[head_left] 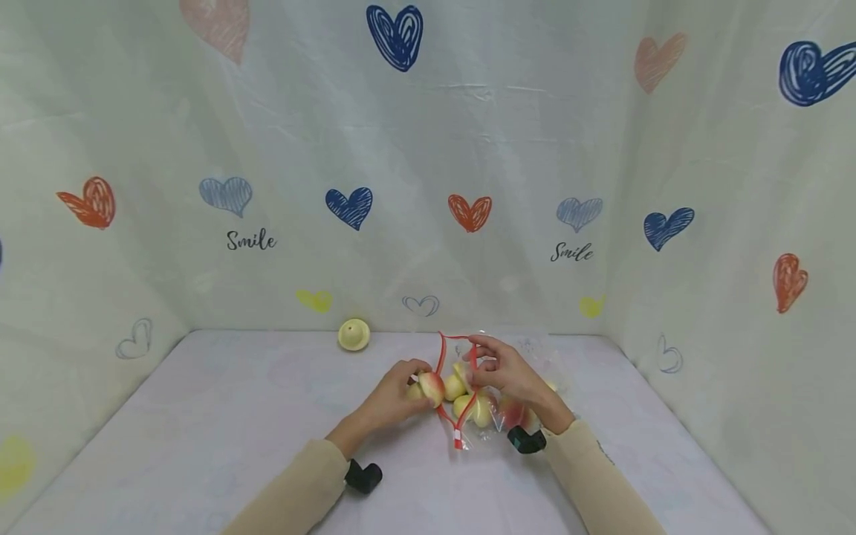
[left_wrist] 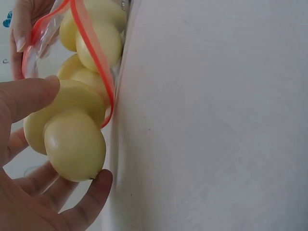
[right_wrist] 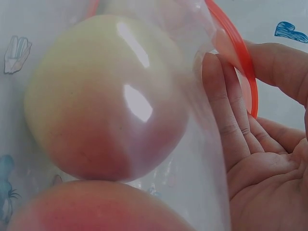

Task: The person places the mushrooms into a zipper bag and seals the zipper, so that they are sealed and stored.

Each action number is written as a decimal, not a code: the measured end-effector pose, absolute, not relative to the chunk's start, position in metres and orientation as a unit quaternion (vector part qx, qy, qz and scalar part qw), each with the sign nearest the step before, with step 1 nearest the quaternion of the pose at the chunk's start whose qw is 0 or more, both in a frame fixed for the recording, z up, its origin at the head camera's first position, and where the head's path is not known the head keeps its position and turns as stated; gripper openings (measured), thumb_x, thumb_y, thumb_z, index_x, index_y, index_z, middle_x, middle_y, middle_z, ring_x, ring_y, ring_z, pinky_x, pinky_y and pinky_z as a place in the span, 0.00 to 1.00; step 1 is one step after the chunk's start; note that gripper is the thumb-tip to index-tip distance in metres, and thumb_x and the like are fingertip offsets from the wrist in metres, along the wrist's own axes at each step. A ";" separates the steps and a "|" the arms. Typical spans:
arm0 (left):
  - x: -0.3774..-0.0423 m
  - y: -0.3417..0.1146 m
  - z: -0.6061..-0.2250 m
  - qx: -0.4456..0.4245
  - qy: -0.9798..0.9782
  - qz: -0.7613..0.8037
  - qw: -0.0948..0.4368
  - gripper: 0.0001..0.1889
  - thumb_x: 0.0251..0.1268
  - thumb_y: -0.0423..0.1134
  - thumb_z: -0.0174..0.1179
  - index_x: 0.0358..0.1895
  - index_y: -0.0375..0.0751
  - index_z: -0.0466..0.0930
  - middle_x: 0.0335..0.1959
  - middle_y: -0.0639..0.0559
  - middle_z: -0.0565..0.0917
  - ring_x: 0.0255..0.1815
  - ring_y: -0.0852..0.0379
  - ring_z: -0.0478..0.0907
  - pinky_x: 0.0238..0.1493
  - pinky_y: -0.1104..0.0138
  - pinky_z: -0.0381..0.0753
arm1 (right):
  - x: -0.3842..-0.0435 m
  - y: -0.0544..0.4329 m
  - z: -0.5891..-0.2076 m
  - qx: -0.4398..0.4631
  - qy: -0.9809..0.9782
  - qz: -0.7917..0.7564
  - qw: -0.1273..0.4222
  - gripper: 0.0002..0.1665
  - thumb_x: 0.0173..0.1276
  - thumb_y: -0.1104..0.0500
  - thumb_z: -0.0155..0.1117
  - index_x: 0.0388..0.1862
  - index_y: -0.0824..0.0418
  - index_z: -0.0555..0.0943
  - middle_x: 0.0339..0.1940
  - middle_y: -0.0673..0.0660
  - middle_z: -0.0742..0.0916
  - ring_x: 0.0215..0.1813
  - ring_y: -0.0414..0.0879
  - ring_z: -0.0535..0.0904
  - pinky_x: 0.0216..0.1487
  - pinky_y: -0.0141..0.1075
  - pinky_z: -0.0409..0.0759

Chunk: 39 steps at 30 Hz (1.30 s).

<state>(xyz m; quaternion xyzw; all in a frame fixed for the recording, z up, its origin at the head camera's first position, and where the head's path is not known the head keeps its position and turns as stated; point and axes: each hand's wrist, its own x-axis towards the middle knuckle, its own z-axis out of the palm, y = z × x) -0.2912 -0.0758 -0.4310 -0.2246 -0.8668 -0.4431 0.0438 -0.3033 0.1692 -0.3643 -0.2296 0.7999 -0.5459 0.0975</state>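
Observation:
My left hand (head_left: 394, 395) grips a pale yellow mushroom-shaped toy (left_wrist: 74, 144) with a reddish cap, at the mouth of a clear zip bag (head_left: 458, 433). The thumb lies on the cap and the fingers curl below the rounded stem. With my right hand (head_left: 506, 374) I pinch the bag's red zip edge (right_wrist: 248, 67) on its far side, and the mouth gapes. Inside the bag lie several similar toys; two reddish-yellow rounded caps (right_wrist: 106, 106) show through the plastic in the right wrist view.
Another pale yellow mushroom-shaped toy (head_left: 354, 334) lies at the back edge of the white table (head_left: 234, 416), left of the bag. Behind and beside the table hang pale curtains (head_left: 287, 134) printed with hearts. Black wrist devices (head_left: 364, 477) are worn at both cuffs.

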 end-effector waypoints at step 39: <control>-0.305 -0.054 -0.429 -0.181 -0.890 -0.418 -0.005 0.29 0.58 0.49 0.66 0.61 0.44 0.70 0.51 0.50 0.73 0.48 0.53 0.72 0.49 0.59 0.75 | -0.325 0.174 -0.390 -0.224 0.807 -0.540 0.084 0.40 0.61 0.65 0.66 0.71 0.61 0.62 0.54 0.64 0.78 0.40 0.50 0.81 0.44 0.37 0.82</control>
